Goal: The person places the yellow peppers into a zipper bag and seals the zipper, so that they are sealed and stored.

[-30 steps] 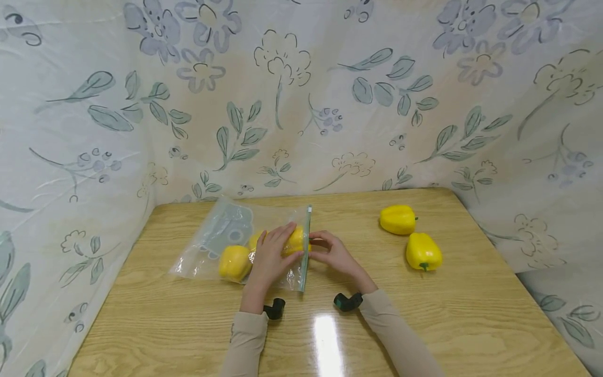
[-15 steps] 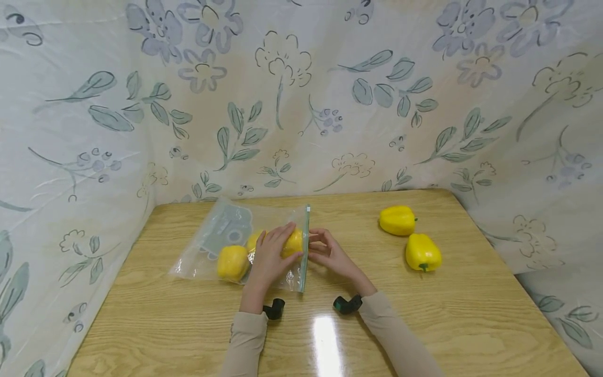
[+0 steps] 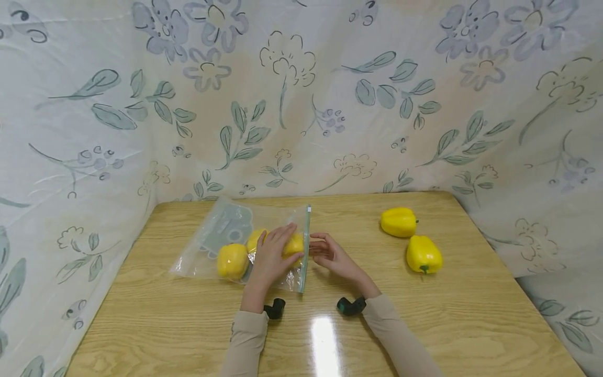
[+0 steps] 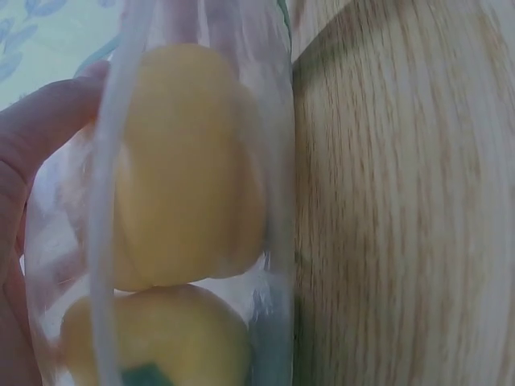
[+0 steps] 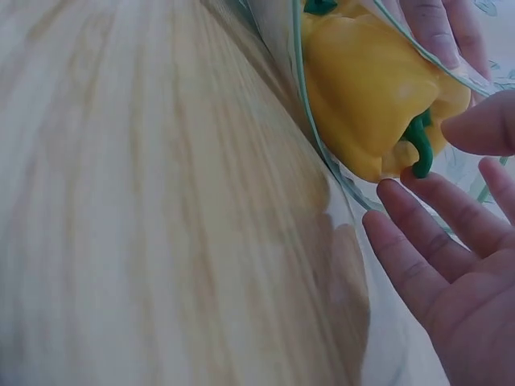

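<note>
A clear zip bag point(image 3: 198, 256) with a green zip edge lies on the table, its mouth towards the right. Several yellow bell peppers are inside, one of them point(image 3: 233, 261) at the bag's near side. My left hand point(image 3: 273, 254) grips the bell pepper point(image 3: 294, 244) nearest the mouth through the plastic, thumb on its near side and fingers over it. In the right wrist view this bell pepper point(image 5: 370, 88) shows its green stem facing out of the open mouth. My right hand point(image 3: 336, 259) is at the mouth, fingers loosely extended, fingertips close to the stem; whether they touch is unclear.
Two more yellow bell peppers, a far one point(image 3: 398, 222) and a nearer one point(image 3: 424, 255), lie loose on the right of the wooden table point(image 3: 447, 319). A floral cloth point(image 3: 306, 104) hangs behind and at both sides.
The bell pepper at the mouth has shifted slightly left, deeper into the bag. My right hand's fingers have loosened and drawn back a little. The left hand stays in place.
</note>
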{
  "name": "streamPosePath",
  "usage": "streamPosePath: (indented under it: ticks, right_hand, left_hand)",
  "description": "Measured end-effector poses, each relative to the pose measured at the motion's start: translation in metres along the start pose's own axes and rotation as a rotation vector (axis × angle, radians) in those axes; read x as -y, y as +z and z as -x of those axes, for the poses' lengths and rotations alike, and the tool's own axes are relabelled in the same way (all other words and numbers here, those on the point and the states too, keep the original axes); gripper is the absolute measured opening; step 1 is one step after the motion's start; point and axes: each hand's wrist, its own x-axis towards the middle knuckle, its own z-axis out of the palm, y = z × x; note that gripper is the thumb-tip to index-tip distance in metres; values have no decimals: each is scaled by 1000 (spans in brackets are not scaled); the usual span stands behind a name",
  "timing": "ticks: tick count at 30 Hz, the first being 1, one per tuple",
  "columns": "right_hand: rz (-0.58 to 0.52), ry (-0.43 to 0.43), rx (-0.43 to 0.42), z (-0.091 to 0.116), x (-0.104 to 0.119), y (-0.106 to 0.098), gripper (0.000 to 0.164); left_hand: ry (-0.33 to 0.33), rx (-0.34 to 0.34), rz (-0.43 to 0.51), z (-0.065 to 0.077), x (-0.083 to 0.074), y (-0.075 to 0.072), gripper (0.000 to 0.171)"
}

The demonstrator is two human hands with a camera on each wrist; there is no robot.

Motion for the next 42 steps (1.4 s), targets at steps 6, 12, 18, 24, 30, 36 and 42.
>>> streamPosePath:
  ticks: [6, 12, 18, 24, 30, 36, 42]
  right_hand:
    - [-4, -3, 9, 2, -4, 0, 55]
    - [-26, 15, 24, 3, 15, 4, 61]
    - [-59, 16, 55, 3, 5, 3, 69]
    - [-51, 6, 76, 6, 0, 4, 72]
    - [-54, 2, 84, 9, 10, 7, 72]
    - [-38, -9, 95, 11, 16, 9, 73]
    - [-36, -36, 95, 11, -4, 5, 74]
  left_hand:
    - [13, -15, 0, 1, 0, 2, 69]
    - [2, -11, 8, 1, -2, 2, 69]
    - [-1, -18, 9, 2, -3, 0, 69]
    - [1, -16, 1, 3, -3, 2, 69]
    - [10, -12, -15, 2, -2, 3, 69]
    - [-2, 11, -29, 2, -3, 4, 70]
    - [-11, 21, -33, 3, -3, 5, 69]
